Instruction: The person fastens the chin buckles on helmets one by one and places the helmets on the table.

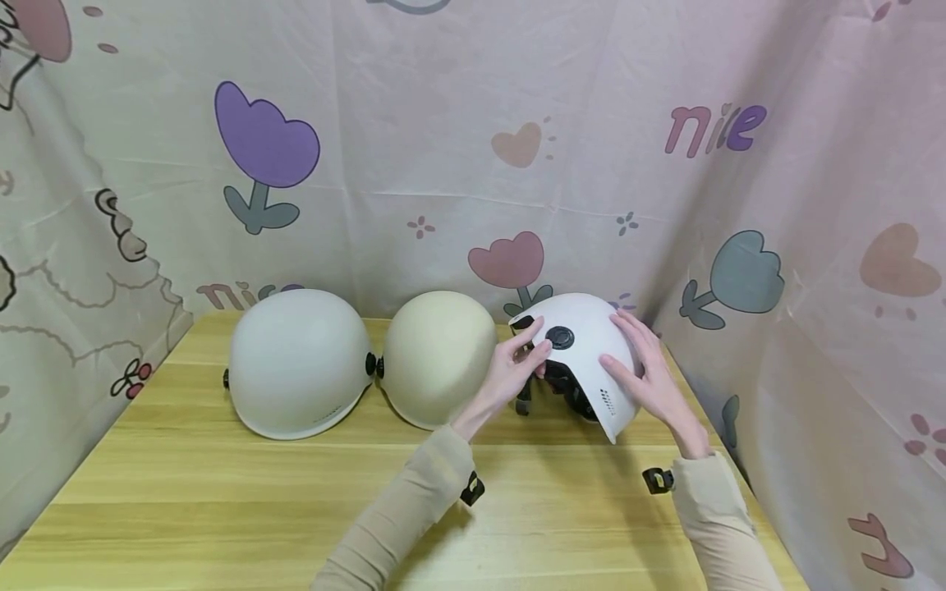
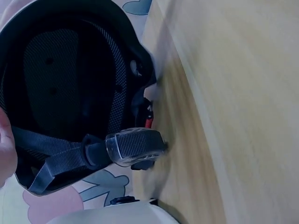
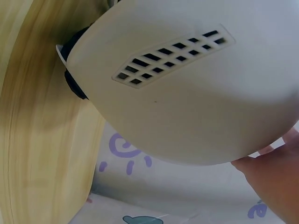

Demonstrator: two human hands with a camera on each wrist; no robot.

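Both hands hold a white helmet [image 1: 587,320] at the right end of the row, tilted so part of its dark inside shows. My left hand [image 1: 506,369] grips its left edge, beside a round black side knob [image 1: 560,337]. Across the right side of the shell lies my right hand [image 1: 650,377], thumb and fingers spread apart around the curve. In the left wrist view, the dark padded lining [image 2: 51,79] and a black chin strap with a buckle [image 2: 135,147] are visible. The right wrist view shows slotted vents [image 3: 173,56] in the shell.
To the left, a pale grey-white helmet [image 1: 299,361] and a cream helmet [image 1: 439,353] sit side by side on the wooden table [image 1: 185,492]. A patterned cloth [image 1: 414,148] hangs behind the table and along both sides.
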